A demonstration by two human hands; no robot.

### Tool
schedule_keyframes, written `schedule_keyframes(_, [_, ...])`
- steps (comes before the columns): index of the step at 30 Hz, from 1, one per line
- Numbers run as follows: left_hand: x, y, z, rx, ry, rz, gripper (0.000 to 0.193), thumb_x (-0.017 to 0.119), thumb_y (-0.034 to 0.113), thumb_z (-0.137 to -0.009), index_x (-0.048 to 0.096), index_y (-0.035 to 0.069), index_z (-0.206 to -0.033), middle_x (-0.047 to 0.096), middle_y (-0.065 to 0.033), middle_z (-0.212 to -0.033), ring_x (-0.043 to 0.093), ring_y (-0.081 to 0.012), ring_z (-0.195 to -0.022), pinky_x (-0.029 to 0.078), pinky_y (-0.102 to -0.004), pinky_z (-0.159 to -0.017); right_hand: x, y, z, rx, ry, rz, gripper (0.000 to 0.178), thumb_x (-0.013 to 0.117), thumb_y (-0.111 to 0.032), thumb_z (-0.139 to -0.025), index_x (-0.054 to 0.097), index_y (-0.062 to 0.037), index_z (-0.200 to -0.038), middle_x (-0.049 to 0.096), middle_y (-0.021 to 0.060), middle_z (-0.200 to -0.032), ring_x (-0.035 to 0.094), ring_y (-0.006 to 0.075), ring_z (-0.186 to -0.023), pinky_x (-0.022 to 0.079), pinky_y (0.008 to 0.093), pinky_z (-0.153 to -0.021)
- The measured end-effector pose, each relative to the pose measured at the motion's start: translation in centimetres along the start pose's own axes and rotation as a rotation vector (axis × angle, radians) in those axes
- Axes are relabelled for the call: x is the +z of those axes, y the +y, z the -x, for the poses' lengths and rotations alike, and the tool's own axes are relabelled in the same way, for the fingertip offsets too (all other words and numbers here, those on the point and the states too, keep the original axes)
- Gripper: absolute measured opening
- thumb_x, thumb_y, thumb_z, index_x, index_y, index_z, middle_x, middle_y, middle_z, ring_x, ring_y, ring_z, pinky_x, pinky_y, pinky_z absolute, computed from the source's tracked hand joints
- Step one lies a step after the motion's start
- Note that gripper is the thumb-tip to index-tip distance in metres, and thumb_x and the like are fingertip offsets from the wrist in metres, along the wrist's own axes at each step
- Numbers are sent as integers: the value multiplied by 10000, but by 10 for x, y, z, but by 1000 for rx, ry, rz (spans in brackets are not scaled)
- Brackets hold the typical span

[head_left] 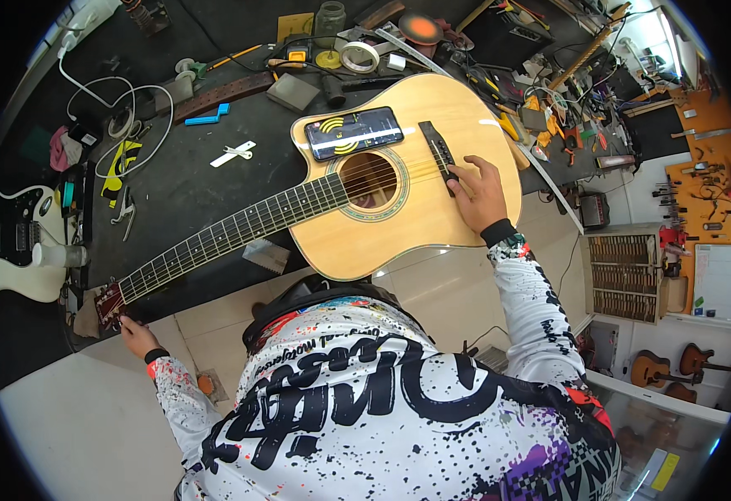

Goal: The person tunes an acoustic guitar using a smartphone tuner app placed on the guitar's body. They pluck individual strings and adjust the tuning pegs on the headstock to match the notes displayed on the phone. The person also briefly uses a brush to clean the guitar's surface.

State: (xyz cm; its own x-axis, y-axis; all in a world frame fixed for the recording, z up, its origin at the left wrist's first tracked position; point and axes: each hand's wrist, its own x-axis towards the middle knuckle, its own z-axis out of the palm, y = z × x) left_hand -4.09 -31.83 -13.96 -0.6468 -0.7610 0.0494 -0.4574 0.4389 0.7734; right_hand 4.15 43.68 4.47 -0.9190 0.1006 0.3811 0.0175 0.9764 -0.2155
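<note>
A light wood acoustic guitar [432, 221] lies face up across the bench edge, its neck running down to the left. My left hand [137, 336] is closed at the dark red headstock [108, 306], thumb and fingers pinched at a tuning peg partly hidden by them. My right hand [478, 196] is over the guitar's top beside the dark bridge [437, 155]. Its fingers are apart, with the tips near the strings at the bridge, and it holds nothing. A phone [354, 134] with yellow marks on its lit screen rests on the guitar's top above the sound hole [369, 181].
On the black workbench [248, 196] lie a blue string winder [208, 114], a white tool [233, 154], a capo [123, 209] and a tape roll [360, 58]. A white electric guitar body [15, 280] is at far left. Tools crowd the back and right.
</note>
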Motion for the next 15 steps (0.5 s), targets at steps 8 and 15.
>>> schedule_keyframes(8, [10,23,5,-156,-118,122,643,392,566,-1020,660,-19,-1032,664,-105,-772,628,-223,-641,459,-334,-539,-2,18,0,-56,-53,-12,292,694,-11,-818,759,-132,-1075,602,121,-1198,544,325,-1151,472,392,-953])
schedule_keyframes(15, [1,32,6,-318,-168,308,596,412,559,-1021,640,9,-986,616,-52,-742,559,-139,-605,366,-269,-489,1,12,4,-62,-56,-33,362,649,57,-781,754,-109,-1085,606,117,-1171,548,321,-1131,475,395,-949])
